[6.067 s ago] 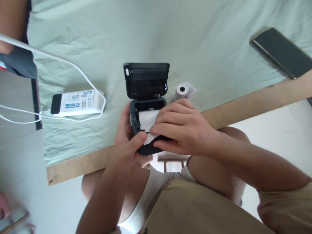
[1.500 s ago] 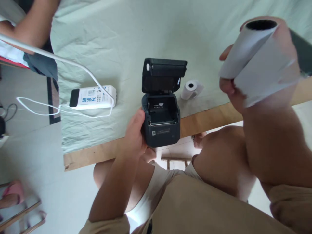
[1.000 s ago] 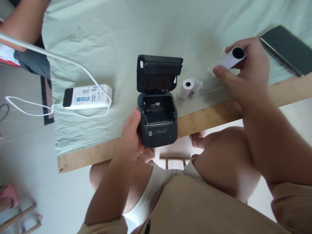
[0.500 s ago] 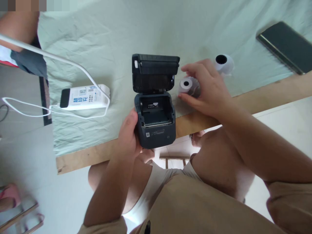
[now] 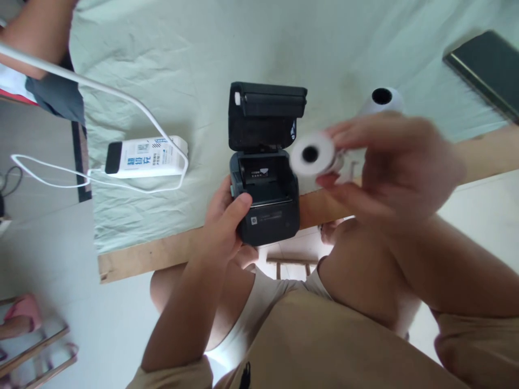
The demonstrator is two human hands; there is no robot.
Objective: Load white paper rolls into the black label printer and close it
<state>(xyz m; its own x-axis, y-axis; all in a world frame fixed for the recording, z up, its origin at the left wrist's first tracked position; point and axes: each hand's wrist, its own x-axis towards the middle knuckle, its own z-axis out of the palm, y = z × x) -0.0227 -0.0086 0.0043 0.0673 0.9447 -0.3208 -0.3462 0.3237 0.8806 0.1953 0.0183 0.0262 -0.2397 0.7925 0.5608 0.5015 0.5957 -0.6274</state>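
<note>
My left hand (image 5: 225,224) grips the lower left side of a dark label printer (image 5: 270,221), its thumb on the front rim. The printer's lid (image 5: 265,116) stands raised, and its paper bay shows no roll inside. In my right hand (image 5: 389,162) is a small white paper roll (image 5: 302,158) with a dark core, pinched between thumb and fingers. That roll hangs just right of the bay, above the table. The hand is blurred by motion. Behind it a second white roll (image 5: 396,99) stands on the cloth, partly hidden.
A white power bank (image 5: 148,158) with a looping white cable (image 5: 121,93) lies to the left on the green cloth (image 5: 182,54). A dark phone-like slab (image 5: 486,73) rests at the far right. The wooden table edge (image 5: 150,259) runs along the front. Another person's arm (image 5: 40,35) shows at upper left.
My right hand has lifted the small paper roll off the cloth and brought it up toward me, beside the printer. My left thumb has moved onto the printer's front rim.
</note>
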